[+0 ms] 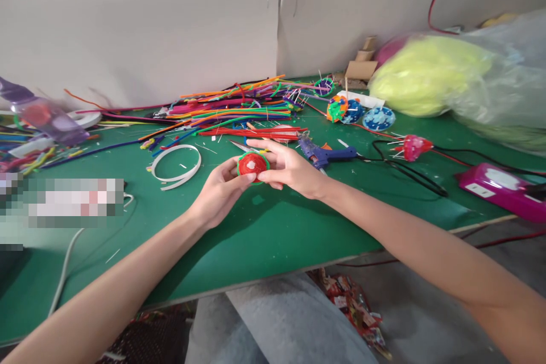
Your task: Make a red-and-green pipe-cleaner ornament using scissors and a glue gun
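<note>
Between my two hands is a round red disc of coiled pipe cleaner with a green rim and a whitish spot at its middle. My left hand grips its left side, thumb across the lower front. From the right, my right hand pinches the lower right edge between thumb and fingers, its index finger stretched out above. Just beyond the hands lie scissors, partly hidden. To the right of my right hand rests a blue glue gun. A white strip bent into a ring lies left of my left hand.
Bundles of coloured pipe cleaners lie along the back. Finished-looking blue discs and a pink cone-shaped piece sit at the right. A magenta power strip, black cables, plastic bags and a purple bottle also stand or lie around.
</note>
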The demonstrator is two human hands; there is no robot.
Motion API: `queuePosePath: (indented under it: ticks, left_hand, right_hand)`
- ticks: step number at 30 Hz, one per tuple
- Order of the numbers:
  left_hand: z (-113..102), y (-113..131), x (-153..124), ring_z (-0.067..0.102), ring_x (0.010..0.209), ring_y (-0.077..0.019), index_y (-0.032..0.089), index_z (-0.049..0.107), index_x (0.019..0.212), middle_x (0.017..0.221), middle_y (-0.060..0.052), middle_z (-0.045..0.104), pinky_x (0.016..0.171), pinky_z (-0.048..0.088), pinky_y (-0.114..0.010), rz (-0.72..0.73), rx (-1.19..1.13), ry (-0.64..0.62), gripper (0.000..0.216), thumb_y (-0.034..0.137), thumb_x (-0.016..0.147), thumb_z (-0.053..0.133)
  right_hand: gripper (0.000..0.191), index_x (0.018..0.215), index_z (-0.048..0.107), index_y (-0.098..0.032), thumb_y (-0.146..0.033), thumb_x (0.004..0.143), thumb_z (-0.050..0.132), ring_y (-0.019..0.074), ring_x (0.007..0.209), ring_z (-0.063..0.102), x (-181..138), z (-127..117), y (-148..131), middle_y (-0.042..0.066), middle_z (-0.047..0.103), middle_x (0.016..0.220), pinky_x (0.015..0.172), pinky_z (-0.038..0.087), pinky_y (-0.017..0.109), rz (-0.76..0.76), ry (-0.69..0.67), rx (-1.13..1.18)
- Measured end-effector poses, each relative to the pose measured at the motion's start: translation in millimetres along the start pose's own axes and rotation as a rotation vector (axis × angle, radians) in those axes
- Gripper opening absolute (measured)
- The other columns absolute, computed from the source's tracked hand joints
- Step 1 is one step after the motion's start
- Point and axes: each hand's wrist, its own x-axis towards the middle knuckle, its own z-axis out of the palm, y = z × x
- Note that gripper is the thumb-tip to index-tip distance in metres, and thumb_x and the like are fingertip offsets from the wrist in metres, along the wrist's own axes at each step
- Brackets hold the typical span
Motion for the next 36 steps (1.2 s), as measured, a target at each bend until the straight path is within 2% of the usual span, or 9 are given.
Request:
queuePosePath:
  ticks: [8, 11, 15, 26, 36]
  left_hand:
    - [0.5, -2.1, 0.6, 0.065, 0.084, -0.0152, 0.015, 0.068, 0.094, 0.097, -0.006, 0.071, 0.079, 0.049, -0.025, 0.021, -0.013, -0.022, 0.026, 0.016, 0.07, 0.078]
    - [-0.9, 0.3, 0.9, 0.065, 0.082, -0.0153, 0.015, 0.069, 0.093, 0.093, -0.005, 0.072, 0.078, 0.049, -0.026, -0.004, -0.012, -0.02, 0.026, 0.014, 0.069, 0.077]
    - [-2.8, 3.0, 1.2, 0.066, 0.088, -0.018, 0.014, 0.069, 0.096, 0.099, -0.007, 0.072, 0.083, 0.049, -0.028, 0.0, -0.025, -0.045, 0.024, 0.015, 0.072, 0.074]
    - [0.0, 2.5, 0.3, 0.066, 0.083, -0.0179, 0.013, 0.069, 0.099, 0.091, -0.005, 0.073, 0.078, 0.049, -0.028, 0.01, 0.139, -0.006, 0.04, 0.019, 0.062, 0.083]
    - [-0.8, 2.2, 0.2, 0.066, 0.083, -0.0171, 0.015, 0.071, 0.097, 0.092, -0.004, 0.074, 0.08, 0.049, -0.029, 0.042, 0.17, 0.006, 0.038, 0.017, 0.061, 0.083]
  right_hand:
    - [0.067, 0.135, 0.043, -0.023, -0.007, 0.073, 0.062, 0.0049, 0.05, 0.04, 0.3, -0.6, 1.2, -0.002, 0.057, 0.084, 0.041, 0.033, 0.021, -0.025, 0.006, -0.018]
    - [0.066, 0.134, 0.044, -0.023, -0.007, 0.072, 0.063, 0.0063, 0.054, 0.043, 0.4, -0.4, 0.8, -0.002, 0.057, 0.084, 0.042, 0.034, 0.02, -0.01, 0.008, 0.0]
    - [0.066, 0.133, 0.044, -0.022, -0.008, 0.072, 0.063, 0.0067, 0.055, 0.045, 0.8, -0.7, 0.6, -0.001, 0.057, 0.085, 0.042, 0.035, 0.02, -0.011, 0.03, 0.012]
    - [0.067, 0.132, 0.046, -0.023, -0.008, 0.07, 0.065, 0.0053, 0.05, 0.041, 0.6, -2.5, 3.7, -0.002, 0.061, 0.081, 0.043, 0.032, 0.021, -0.005, 0.034, 0.079]
    - [0.066, 0.132, 0.047, -0.023, -0.009, 0.07, 0.065, 0.0043, 0.047, 0.038, -1.4, 6.4, 2.0, -0.004, 0.059, 0.078, 0.039, 0.025, 0.02, 0.003, 0.097, 0.173]
